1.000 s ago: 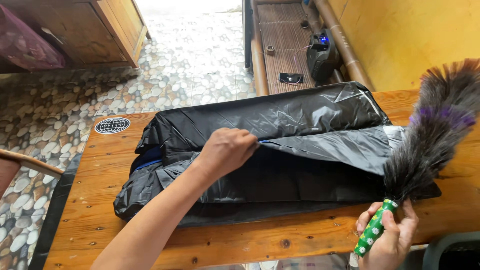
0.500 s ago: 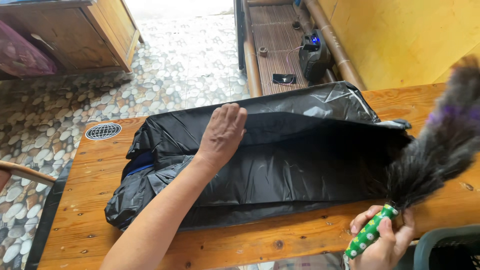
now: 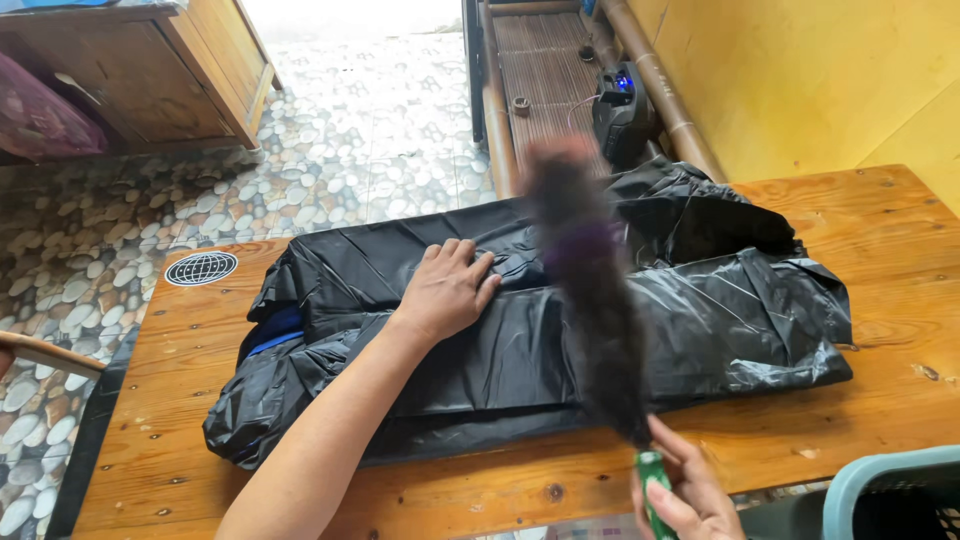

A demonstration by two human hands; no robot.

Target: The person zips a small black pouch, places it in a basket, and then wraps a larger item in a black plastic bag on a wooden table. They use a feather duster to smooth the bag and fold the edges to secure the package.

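A long bundle wrapped in black plastic sheeting [image 3: 700, 320] lies across a wooden table [image 3: 170, 400]. My left hand [image 3: 447, 290] rests flat on top of the plastic, fingers spread, left of its middle. My right hand [image 3: 685, 495] at the table's near edge grips the green handle of a dark feather duster [image 3: 590, 290]. The duster's blurred plume stands over the middle of the plastic. A bit of blue [image 3: 275, 330] shows at the bundle's left end.
A round grey drain-like disc [image 3: 201, 268] lies at the table's far left corner. A blue-grey basket [image 3: 885, 495] sits at bottom right. Beyond the table are a pebble-pattern floor [image 3: 340, 130], a wooden cabinet [image 3: 150, 80], a bamboo bench [image 3: 545, 60] and a yellow wall [image 3: 820, 80].
The feather duster has swung from the right end of the bundle to its middle. My left hand has stayed pressed on the plastic, and the plastic's right end looks more crumpled.
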